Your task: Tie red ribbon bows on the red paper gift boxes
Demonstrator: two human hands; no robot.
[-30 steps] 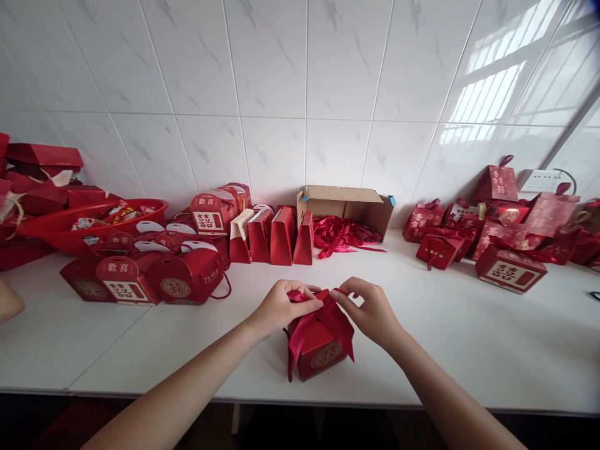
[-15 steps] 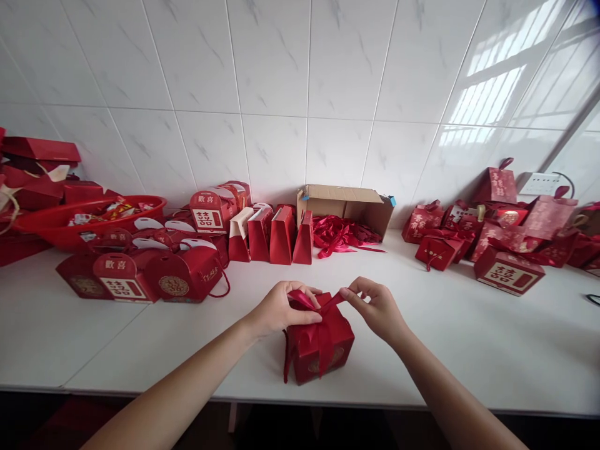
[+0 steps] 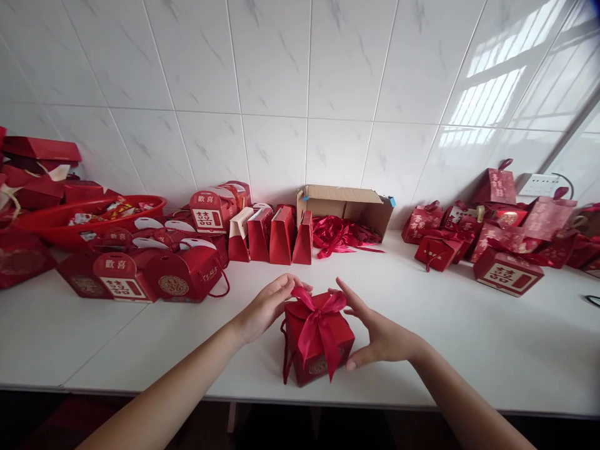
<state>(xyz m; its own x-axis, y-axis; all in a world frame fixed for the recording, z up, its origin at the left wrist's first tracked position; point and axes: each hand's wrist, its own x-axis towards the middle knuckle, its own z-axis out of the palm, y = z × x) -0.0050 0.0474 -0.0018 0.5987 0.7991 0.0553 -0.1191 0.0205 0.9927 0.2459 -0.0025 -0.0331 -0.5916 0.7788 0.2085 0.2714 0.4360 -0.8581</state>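
Note:
A red gift box (image 3: 341,334) stands near the front edge of the white table, between my hands. On its top sits a bow of shiny red ribbon (image 3: 319,315), its two tails hanging down the front. A dark red cord hangs at the box's left side. My left hand (image 3: 268,307) is at the upper left of the box beside the bow, its fingers loosely bent and partly hidden behind a loop. Spread around the box's right side is my right hand (image 3: 379,334), with the thumb by the lower right edge.
Red boxes (image 3: 187,275) stand at the left before a red basin (image 3: 51,228) of wrapped sweets. An open cardboard box (image 3: 347,195) with red ribbons lies by the wall, beside narrow red boxes (image 3: 282,236). More decorated boxes (image 3: 510,272) crowd the right.
Both hands have let go of the ribbon, which now forms a full bow. My right hand has moved down and opened beside the box. Another red box has appeared at the far left.

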